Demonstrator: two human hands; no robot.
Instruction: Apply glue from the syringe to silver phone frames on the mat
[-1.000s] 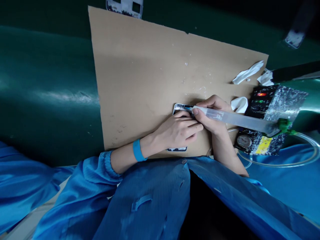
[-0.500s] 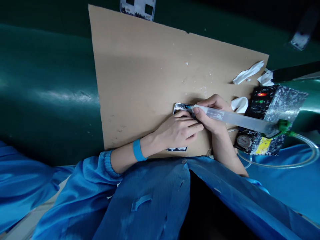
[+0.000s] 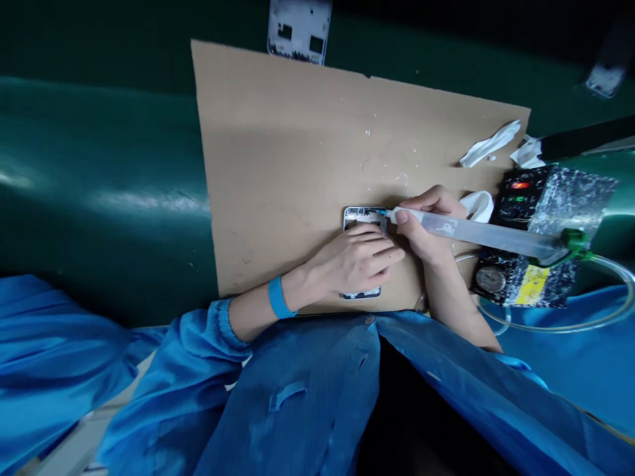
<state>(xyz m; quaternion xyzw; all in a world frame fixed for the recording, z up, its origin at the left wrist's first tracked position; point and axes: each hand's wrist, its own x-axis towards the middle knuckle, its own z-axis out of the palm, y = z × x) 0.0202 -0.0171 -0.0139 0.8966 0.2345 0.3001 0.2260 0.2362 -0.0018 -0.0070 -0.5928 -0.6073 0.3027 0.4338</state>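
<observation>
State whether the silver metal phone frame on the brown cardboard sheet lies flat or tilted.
Flat: the silver metal phone frame lies on the brown cardboard sheet, with the left hand spread across it.

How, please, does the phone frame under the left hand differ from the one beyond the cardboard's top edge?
The phone frame lies on the cardboard under the left hand, while the other frame lies untouched on the green mat. The first is mostly covered; the other shows two rectangular openings. Both lie flat.

Sheet: tan cardboard sheet (image 3: 297, 165), flecked with white spots
Left of sheet: dark teal bench mat (image 3: 99, 198)
Right of sheet: black controller box (image 3: 540, 198), silver-speckled, yellow label (image 3: 533, 289)
At sheet's right edge: translucent dispensing syringe (image 3: 471, 231), green fitting (image 3: 575, 239)
Below sheet: bright blue smock (image 3: 297, 396), matching wristband (image 3: 278, 297)
</observation>
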